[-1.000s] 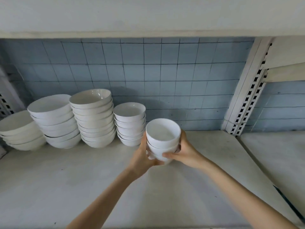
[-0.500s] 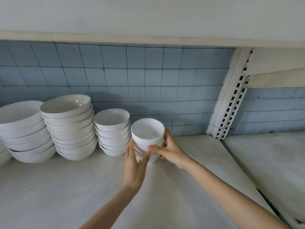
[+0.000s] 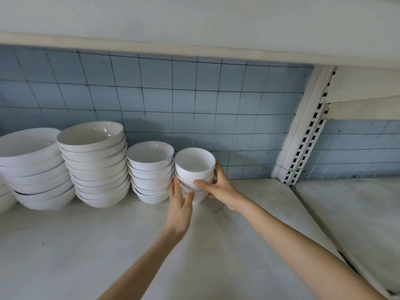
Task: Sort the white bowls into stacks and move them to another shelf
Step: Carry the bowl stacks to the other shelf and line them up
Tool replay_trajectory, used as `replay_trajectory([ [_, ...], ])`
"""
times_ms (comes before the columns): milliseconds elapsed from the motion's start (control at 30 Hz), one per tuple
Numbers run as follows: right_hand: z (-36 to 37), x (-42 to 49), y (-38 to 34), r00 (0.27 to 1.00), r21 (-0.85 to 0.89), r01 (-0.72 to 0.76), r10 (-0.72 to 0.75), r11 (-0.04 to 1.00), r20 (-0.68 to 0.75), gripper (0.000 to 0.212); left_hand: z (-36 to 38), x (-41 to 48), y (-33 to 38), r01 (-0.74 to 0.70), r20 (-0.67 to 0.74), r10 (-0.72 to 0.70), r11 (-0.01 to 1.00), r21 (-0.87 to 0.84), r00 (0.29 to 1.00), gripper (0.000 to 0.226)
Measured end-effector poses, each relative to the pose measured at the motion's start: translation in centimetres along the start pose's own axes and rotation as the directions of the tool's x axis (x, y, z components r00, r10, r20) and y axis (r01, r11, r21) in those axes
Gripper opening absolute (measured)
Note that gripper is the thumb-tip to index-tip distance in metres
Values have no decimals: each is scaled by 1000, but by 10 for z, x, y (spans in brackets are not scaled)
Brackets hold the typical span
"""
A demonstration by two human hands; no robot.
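**Head view.** You are facing a white, scuffed shelf board [image 3: 108,245] backed by a wall of pale blue square tiles [image 3: 194,100], with the underside of an upper white shelf [image 3: 194,29] across the top.

Your right hand [image 3: 220,187] grips a short stack of small, deep white ceramic bowls [image 3: 194,167]. The thumb crosses the front of the stack and the fingers curl round its far side. Your left hand [image 3: 179,204] is flat against the stack's near-left side, fingers straight and together, pressing rather than gripping.

The stack stands upright towards the back of the shelf board, close to the tiles. Its base is at the board's surface, but you cannot tell from here whether it rests there or is held just clear. Your hands hide part of the stack, so its bowl count is unclear.

4 other stacks stand in a row to its left:
- a stack of medium white bowls [image 3: 151,172], just beside the held stack, touching or nearly so;
- a taller stack of wide, shallow cream-white bowls [image 3: 95,163];
- a stack of large white bowls [image 3: 32,169];
- a further white stack [image 3: 4,195], cut off by the frame's left edge.

To the right, a white slotted metal upright [image 3: 303,135] rises from the board's back corner. Beyond it lies a neighbouring white shelf board [image 3: 357,213].
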State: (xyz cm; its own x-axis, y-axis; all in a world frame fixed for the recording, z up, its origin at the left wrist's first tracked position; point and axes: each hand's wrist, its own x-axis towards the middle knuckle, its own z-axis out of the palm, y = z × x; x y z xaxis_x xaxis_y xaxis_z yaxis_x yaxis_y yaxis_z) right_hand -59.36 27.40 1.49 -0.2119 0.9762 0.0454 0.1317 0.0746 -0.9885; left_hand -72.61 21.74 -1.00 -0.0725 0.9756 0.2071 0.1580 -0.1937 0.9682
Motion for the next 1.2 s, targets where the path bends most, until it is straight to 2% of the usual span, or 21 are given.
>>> replay_trajectory([
  [167, 7, 0, -2, 998, -5, -1, 1, 1000, -55, 81, -26, 2, 7, 7, 139, -11, 999, 32, 990, 70],
  [267, 9, -7, -5, 996, -13, -26, 25, 1000, -84, 78, -44, -12, 9, 4, 226, -31, 993, 119, 974, 53],
  [333, 7, -17, -9, 995, -28, -40, 38, 999, -93, 76, -60, -24, 14, -52, 231, 2, 976, 209, 973, 43],
  [400, 2, -32, -11, 989, -101, -62, 48, 993, -142, 75, -82, -34, 20, -133, 214, 66, 939, 317, 975, 39],
  [467, -8, -55, -12, 968, -279, -75, 3, 957, -252, 69, -105, -40, 25, -204, 222, 115, 876, 437, 968, 40],
  [533, -19, -84, -13, 937, -522, -86, -110, 849, -333, 61, -126, -45, 32, -285, 244, 169, 746, 602, 955, 43],
  [600, -30, -117, -17, 920, -712, -130, -183, 689, -346, 58, -142, -52, 43, -359, 267, 242, 559, 747, 933, 55],
  [667, -42, -151, -23, 898, -843, -175, -269, 508, -348, 56, -152, -55, 49, -420, 319, 297, 400, 814, 900, 61],
  [733, -53, -179, -26, 863, -914, -205, -376, 349, -337, 62, -160, -57, 54, -413, 333, 288, 290, 863, 898, 58],
  [767, -60, -191, -27, 853, -926, -236, -393, 296, -343, 68, -162, -59, 57, -398, 329, 272, 259, 880, 904, 58],
  [867, -82, -225, -25, 875, -909, -381, -252, 167, -413, 94, -165, -69, 62, -365, 315, 238, 204, 909, 919, 62],
  [933, -98, -247, -23, 870, -898, -425, -222, 115, -440, 102, -162, -79, 64, -350, 307, 225, 190, 917, 925, 66],
  [1100, -136, -301, -20, 849, -881, -467, -242, 73, -470, 80, -133, -101, 75, -347, 318, 180, 164, 923, 931, 81],
  [1200, -165, -335, -17, 833, -865, -496, -240, 75, -499, 76, -101, -113, 87, -351, 330, 148, 152, 924, 932, 81],
])
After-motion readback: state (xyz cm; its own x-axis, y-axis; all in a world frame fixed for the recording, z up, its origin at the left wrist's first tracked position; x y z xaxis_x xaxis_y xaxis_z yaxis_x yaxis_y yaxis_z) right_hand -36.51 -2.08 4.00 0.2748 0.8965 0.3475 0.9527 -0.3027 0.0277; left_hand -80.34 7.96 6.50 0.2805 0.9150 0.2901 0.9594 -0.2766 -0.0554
